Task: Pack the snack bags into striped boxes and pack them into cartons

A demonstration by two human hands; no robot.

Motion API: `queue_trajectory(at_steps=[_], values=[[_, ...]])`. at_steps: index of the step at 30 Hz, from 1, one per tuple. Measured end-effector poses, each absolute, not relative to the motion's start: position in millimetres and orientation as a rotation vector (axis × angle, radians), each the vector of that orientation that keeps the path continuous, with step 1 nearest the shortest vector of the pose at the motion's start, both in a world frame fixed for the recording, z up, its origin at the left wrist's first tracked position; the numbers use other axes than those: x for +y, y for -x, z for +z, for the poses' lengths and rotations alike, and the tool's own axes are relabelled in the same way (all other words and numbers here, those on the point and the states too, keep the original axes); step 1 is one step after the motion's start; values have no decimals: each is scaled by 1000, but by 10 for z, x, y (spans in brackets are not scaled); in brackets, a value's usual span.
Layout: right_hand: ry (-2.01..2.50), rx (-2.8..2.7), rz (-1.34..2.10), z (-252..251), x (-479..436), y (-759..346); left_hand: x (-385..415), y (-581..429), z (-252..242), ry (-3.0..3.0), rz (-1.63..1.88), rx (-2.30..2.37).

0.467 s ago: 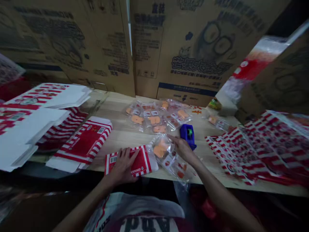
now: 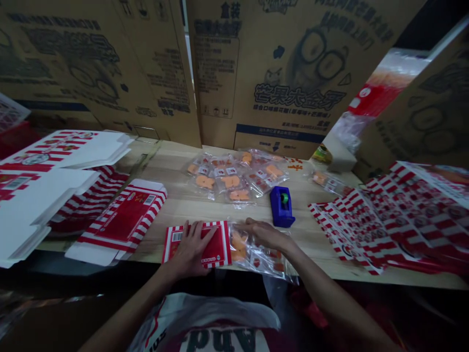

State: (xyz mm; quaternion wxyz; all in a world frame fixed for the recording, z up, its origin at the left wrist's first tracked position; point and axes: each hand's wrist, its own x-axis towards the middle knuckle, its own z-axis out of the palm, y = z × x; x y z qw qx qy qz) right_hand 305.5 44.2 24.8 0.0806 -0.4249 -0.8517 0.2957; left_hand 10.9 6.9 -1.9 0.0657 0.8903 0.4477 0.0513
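A flat red box with white stripes (image 2: pixel 222 244) lies near the table's front edge. My left hand (image 2: pixel 190 247) spans it from above, fingertips at its far edge and thumb spread across the top. At the box's right end are clear packets of orange candy (image 2: pixel 239 247), overlapping one another. My right hand (image 2: pixel 266 234) is closed on the top packet, its index finger stretched left toward the box; the thumb's grip is partly hidden. The left end of that packet meets the box's end, and I cannot tell how far inside it reaches.
More candy packets (image 2: pixel 230 182) lie behind, with a blue tape dispenser (image 2: pixel 282 208) right of them. Flat striped boxes (image 2: pixel 126 217) and white-sided cartons (image 2: pixel 69 183) are at left. Checked red-and-white packaging (image 2: pixel 388 220) fills the right. Large cardboard boxes (image 2: pixel 271 63) wall the back.
The packets under my right hand have shifted left against the box's end, covering its white flap. The red box has straightened, and my right hand has moved slightly left and nearer the front edge.
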Motion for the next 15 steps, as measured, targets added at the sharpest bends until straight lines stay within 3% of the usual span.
queue_trajectory(at_steps=[7, 15], values=[[1280, -2796, 677, 67, 546, -2780, 149, -115, -77, -2635, 120, 1273], [1488, -1973, 525, -317, 108, -2994, 184, -54, -170, -2586, 7, 1253]])
